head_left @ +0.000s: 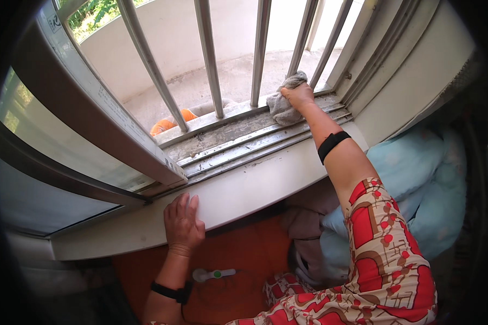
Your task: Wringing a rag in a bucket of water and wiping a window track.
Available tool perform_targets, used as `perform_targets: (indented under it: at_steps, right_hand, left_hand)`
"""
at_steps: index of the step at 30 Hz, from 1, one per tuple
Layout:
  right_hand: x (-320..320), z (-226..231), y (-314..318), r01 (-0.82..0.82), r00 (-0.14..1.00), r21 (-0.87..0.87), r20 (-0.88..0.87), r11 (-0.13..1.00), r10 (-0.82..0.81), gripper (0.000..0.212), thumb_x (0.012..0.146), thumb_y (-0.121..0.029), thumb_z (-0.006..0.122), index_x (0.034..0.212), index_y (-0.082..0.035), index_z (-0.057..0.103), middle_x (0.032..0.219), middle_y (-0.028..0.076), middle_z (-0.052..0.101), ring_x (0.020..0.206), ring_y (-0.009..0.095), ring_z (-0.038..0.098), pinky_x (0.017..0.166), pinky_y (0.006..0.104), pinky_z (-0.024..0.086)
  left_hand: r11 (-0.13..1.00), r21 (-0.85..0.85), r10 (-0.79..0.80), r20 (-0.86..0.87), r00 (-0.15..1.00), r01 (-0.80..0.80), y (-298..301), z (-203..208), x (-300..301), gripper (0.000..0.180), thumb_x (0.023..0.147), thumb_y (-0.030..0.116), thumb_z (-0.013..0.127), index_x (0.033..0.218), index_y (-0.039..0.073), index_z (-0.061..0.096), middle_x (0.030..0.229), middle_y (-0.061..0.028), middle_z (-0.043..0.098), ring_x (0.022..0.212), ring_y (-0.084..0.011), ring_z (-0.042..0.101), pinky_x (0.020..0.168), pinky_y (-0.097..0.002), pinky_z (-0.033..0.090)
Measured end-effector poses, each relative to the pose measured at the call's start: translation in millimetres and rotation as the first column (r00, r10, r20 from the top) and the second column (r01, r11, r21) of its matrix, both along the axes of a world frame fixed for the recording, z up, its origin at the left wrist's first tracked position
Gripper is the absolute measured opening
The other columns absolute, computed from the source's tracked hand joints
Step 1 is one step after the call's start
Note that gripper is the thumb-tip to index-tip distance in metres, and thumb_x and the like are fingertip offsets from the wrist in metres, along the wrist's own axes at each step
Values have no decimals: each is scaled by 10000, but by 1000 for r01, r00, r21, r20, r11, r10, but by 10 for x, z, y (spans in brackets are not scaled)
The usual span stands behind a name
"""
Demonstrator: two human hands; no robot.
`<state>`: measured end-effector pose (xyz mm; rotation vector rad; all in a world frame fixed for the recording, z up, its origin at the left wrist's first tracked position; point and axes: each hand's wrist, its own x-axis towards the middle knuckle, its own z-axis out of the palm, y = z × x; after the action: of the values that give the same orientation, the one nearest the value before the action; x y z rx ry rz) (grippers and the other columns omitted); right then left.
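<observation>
My right hand (298,96) grips a bunched grey cloth (285,111) and presses it down at the right end of the window track (238,145), against the foot of a metal bar. Dirt and dark specks lie along the track's grooves. My left hand (184,225) rests on the front edge of the white windowsill (255,187), near the lower corner of the sliding window frame (168,170). Its fingers lie stretched out and it holds nothing. Part of the cloth is hidden beneath my right hand.
Upright metal bars (209,59) stand across the opening. Outside, an orange object (171,123) lies by the bars. Below the sill are a white device with a green button (216,274) on an orange-red surface, and light blue bedding (417,173) at the right.
</observation>
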<state>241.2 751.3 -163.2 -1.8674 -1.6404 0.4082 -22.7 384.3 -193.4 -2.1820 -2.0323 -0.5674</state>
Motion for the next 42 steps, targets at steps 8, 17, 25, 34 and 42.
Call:
perform_targets:
  at_steps: [8, 17, 25, 34, 42]
  right_hand:
    - [223, 1258, 7, 128, 991, 879, -130, 459, -26, 477, 664, -310, 658, 952, 40, 511, 957, 214, 562, 918, 363, 558, 864, 393, 425]
    - [590, 1484, 843, 316, 912, 559, 45, 766, -409, 527, 753, -484, 567, 1125, -114, 514, 977, 197, 634, 936, 349, 602, 829, 391, 477]
    - [842, 433, 135, 66, 935, -64, 352, 996, -39, 688, 678, -486, 644, 1122, 32, 561, 1151, 230, 566, 1077, 324, 556, 913, 355, 444]
    - [1109, -182, -72, -63, 760, 21, 649, 998, 34, 836, 716, -629, 547, 1313, -58, 416, 1331, 115, 446, 1241, 257, 406, 1015, 387, 307]
    - [629, -113, -321, 69, 725, -64, 688, 996, -6, 699, 792, -601, 433, 1233, -62, 495, 1234, 99, 501, 1182, 259, 449, 962, 429, 332]
  left_hand:
    - [999, -19, 25, -17, 1000, -25, -50, -15, -51, 524, 627, 135, 521, 1147, 73, 510, 1177, -124, 455, 1112, -286, 436, 943, -427, 340]
    - [1000, -20, 21, -28, 999, -21, -27, 11, -17, 522, 627, 135, 499, 1145, 71, 509, 1173, -128, 453, 1097, -297, 441, 936, -434, 342]
    - [1000, -11, 19, -25, 1000, -19, -34, -35, -47, 514, 644, 151, 464, 1149, 61, 505, 1167, -138, 454, 1087, -314, 441, 930, -440, 340]
    - [1000, -27, 12, -10, 1000, -13, -21, -39, -42, 543, 627, 129, 530, 1167, 92, 499, 1182, -114, 454, 1118, -279, 439, 947, -426, 341]
    - [999, -43, 33, 32, 999, -32, -33, 13, -28, 523, 628, 135, 532, 1147, 82, 507, 1180, -122, 455, 1114, -283, 440, 954, -425, 335]
